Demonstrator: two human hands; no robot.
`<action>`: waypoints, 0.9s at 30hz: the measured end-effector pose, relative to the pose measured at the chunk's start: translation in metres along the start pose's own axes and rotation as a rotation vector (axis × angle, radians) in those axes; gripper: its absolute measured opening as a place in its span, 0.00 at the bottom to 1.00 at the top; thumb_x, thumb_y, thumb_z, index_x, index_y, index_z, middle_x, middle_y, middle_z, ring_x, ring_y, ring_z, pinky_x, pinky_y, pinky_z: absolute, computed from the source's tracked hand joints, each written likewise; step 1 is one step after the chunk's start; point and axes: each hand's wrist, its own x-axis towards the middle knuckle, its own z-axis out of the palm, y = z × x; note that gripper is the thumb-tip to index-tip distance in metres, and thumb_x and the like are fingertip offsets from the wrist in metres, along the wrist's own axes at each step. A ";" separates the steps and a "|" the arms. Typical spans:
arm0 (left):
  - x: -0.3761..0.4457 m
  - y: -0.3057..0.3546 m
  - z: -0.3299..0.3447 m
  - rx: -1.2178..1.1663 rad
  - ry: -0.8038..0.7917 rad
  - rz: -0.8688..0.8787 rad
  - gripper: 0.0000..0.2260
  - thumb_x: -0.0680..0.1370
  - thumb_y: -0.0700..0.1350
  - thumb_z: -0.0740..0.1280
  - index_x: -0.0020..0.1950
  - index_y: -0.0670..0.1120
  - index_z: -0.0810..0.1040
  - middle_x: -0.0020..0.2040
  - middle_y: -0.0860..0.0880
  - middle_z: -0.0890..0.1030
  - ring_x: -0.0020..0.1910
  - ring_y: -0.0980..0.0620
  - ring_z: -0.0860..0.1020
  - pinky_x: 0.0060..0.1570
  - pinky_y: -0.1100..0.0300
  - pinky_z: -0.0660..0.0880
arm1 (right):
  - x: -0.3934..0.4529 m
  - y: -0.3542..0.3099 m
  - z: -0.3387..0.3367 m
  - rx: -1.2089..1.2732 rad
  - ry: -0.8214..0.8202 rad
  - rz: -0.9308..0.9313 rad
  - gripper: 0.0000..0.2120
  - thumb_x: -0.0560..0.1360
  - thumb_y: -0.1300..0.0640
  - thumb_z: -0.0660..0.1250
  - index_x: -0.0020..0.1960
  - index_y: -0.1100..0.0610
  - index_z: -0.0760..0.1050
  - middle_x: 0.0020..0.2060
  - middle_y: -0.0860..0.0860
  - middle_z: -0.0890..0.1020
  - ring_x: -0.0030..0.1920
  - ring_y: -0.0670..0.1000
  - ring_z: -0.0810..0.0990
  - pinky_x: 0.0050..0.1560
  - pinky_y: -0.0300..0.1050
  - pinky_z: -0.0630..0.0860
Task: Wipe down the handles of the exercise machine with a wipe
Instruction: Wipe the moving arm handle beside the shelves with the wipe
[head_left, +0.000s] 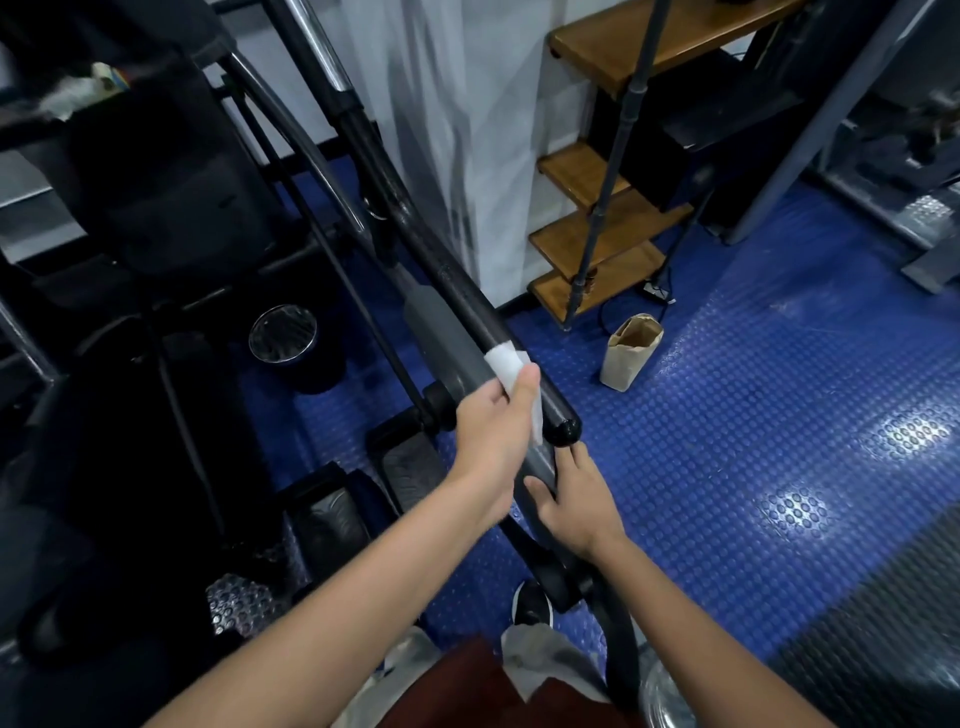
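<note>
A long black handle (467, 306) of the exercise machine runs diagonally from the upper left down to a rounded end cap (565, 431) at the centre. My left hand (493, 431) presses a white wipe (506, 364) around the handle just above the end cap. My right hand (576, 499) rests below the cap, with fingers on a grey bar (540, 462) of the machine. A second, chrome-topped handle bar (311, 156) runs parallel further left.
Black foot pedals (332, 519) sit below on the left. A metal bin (283, 335) stands on the blue studded floor. A brown paper bag (631, 351) stands at the right, near wooden stair steps (602, 244) with a dark pole. My shoe (532, 605) shows at the bottom.
</note>
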 end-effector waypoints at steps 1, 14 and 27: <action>0.002 0.002 -0.002 0.006 0.004 0.012 0.14 0.79 0.56 0.67 0.48 0.46 0.83 0.42 0.50 0.85 0.46 0.51 0.83 0.53 0.57 0.78 | 0.000 0.000 0.001 -0.006 0.003 0.009 0.28 0.77 0.49 0.65 0.74 0.52 0.61 0.65 0.49 0.68 0.63 0.52 0.71 0.64 0.49 0.72; 0.011 0.006 0.000 0.015 0.029 -0.031 0.16 0.79 0.58 0.67 0.50 0.45 0.83 0.48 0.46 0.86 0.52 0.48 0.84 0.59 0.52 0.78 | 0.001 0.003 0.002 -0.037 0.013 0.011 0.28 0.77 0.47 0.65 0.73 0.54 0.62 0.63 0.49 0.69 0.61 0.52 0.71 0.63 0.51 0.72; 0.070 0.037 -0.014 0.076 0.347 0.298 0.16 0.78 0.56 0.69 0.55 0.44 0.82 0.43 0.47 0.85 0.42 0.56 0.80 0.43 0.61 0.76 | -0.001 0.003 0.001 -0.060 0.008 0.011 0.29 0.79 0.45 0.63 0.75 0.52 0.57 0.67 0.48 0.66 0.63 0.52 0.70 0.63 0.48 0.71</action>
